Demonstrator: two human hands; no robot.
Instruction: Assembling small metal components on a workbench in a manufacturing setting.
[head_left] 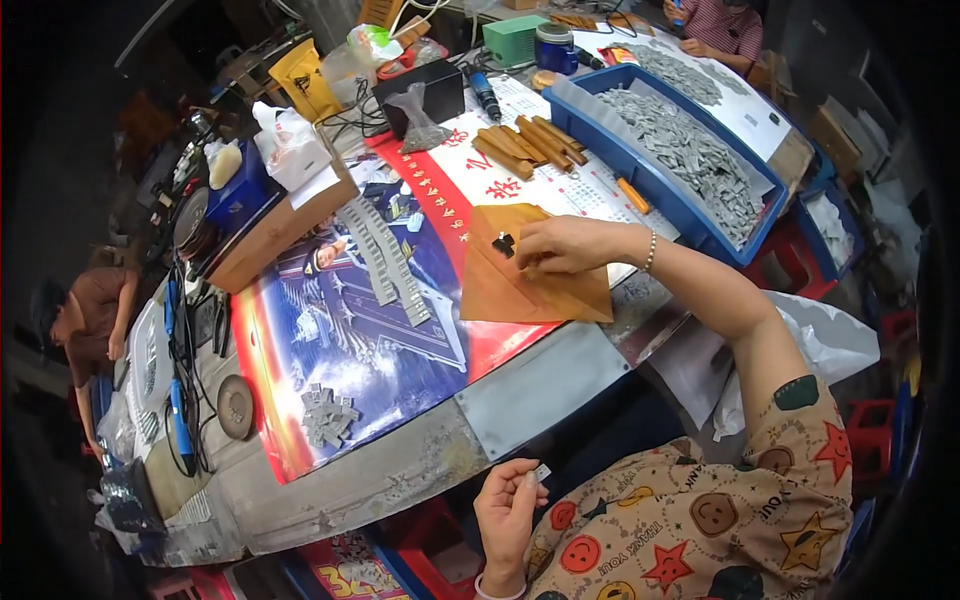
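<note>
Nearest the camera, the person's tan shirt (pixel 650 530), printed with smiling faces and stars, fills the lower edge. Just beside it, the left hand (pixel 507 510) pinches a small grey piece (pixel 541 473) between thumb and fingers, near the front edge of the desk (pixel 350 506). Left of that hand and a little beyond it, a heap of flat grey pieces (pixel 328 416) lies on a glossy poster (pixel 390 350). Farther off, the right hand (pixel 572 245) is over an amber sheet (pixel 535 295), fingers bunched together; whether they grip anything cannot be told. Small black pieces (pixel 504 245) sit on the sheet, just left of its fingertips. Farther left of this hand, two segmented grey strips (pixel 370 258) lie side by side. Beyond it are brown rolls (pixel 530 145) and, to their right, a blue bin (pixel 605 148) of grey pieces.
</note>
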